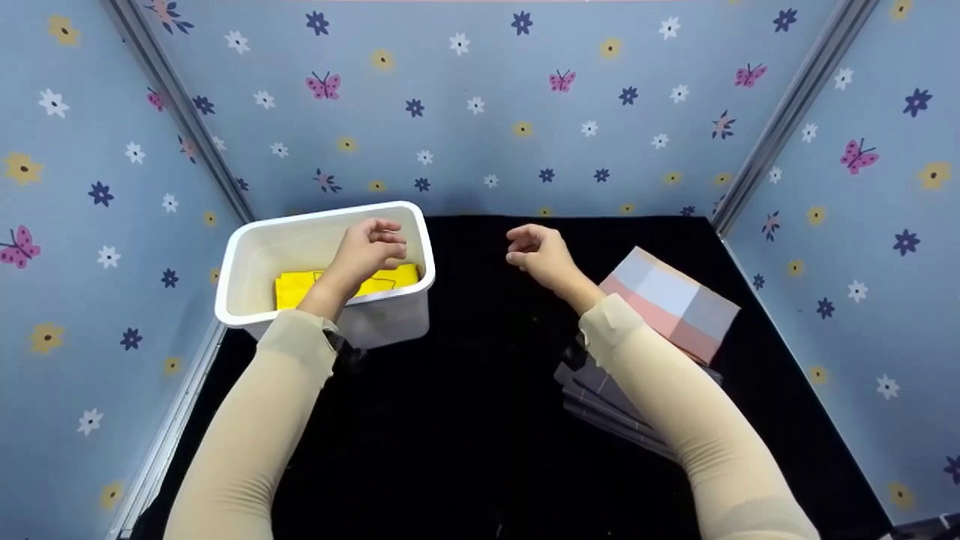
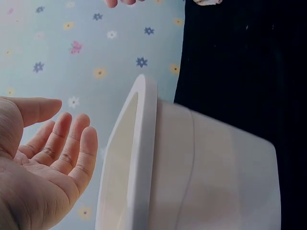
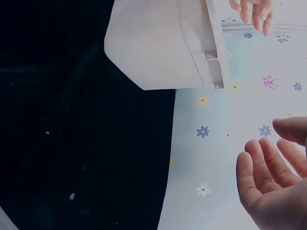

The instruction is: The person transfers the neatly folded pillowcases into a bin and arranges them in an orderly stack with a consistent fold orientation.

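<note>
My left hand (image 1: 367, 255) is held over the white plastic bin (image 1: 390, 319), fingers loosely bent and nothing in them. Inside the bin lies folded yellow cloth (image 1: 296, 289), partly covered by that hand and wrist. In the left wrist view the bare palm (image 2: 43, 177) faces the bin's rim (image 2: 144, 143). To the right, my right hand (image 1: 546, 256) hovers above the black table, its fingers relaxed and holding nothing. The right wrist view shows the same hand (image 3: 276, 184) apart from the bin (image 3: 148, 43).
A folded checked cloth (image 1: 667, 300) in pink, white and grey lies at the right, beside my right forearm. Partly under that arm is a stack of dark folded cloths (image 1: 611, 409). Flower-patterned walls (image 1: 480, 150) enclose the black table (image 1: 480, 420) at the back and sides.
</note>
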The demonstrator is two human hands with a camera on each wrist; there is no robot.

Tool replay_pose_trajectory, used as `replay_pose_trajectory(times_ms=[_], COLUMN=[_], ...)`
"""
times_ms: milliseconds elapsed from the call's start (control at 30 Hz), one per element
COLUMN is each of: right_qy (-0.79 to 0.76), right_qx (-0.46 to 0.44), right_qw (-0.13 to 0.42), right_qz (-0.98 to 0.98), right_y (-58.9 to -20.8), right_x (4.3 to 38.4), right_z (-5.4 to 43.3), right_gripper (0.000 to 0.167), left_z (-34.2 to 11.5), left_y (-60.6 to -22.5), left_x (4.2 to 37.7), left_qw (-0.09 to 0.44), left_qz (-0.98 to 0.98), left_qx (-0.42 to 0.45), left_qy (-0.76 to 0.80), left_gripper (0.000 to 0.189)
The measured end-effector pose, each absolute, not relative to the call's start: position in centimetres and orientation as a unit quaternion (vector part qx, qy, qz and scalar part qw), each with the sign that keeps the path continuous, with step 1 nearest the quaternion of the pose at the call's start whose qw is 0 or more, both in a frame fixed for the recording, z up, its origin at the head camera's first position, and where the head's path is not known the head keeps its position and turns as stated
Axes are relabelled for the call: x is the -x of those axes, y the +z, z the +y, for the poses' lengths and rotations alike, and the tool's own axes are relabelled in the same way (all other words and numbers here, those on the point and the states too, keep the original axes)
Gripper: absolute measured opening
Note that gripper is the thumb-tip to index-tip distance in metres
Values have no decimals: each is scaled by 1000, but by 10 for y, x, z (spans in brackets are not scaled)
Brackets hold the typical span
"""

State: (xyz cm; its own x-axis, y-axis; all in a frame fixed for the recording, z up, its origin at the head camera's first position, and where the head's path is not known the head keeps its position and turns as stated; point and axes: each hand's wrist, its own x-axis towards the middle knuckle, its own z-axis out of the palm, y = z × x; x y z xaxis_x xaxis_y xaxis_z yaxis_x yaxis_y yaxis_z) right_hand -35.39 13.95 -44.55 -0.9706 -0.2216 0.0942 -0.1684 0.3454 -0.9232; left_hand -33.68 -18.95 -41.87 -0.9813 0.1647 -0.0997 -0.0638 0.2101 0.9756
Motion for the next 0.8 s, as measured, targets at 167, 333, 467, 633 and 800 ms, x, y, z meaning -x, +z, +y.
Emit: replay_pose_trajectory(times_ms=[167,333,467,633,800], right_qy=[-558,-549,-538,-523,-519], right_qx=[122,132,143,159,165], right_qw=[13,1,-11,-26,-24], right_qz=[820,825,830,837,838], right_y=[-448,-450,-450,-452,-455], right_x=[353,351,348,344,338], right_z=[150,161,169,177,184], right_gripper=[35,36,37,38,39], left_z=[-179,-171,-164,-154,-146], left_y=[-420,-422,-426,-432,-437], left_x=[337,337,337,335,332], left_qw=[93,87,75,68,57], left_qz=[768,766,764,761,775], left_qx=[-39,-47,-55,-72,-88], left_qy=[632,636,638,641,623], left_gripper=[50,47,47,44,44])
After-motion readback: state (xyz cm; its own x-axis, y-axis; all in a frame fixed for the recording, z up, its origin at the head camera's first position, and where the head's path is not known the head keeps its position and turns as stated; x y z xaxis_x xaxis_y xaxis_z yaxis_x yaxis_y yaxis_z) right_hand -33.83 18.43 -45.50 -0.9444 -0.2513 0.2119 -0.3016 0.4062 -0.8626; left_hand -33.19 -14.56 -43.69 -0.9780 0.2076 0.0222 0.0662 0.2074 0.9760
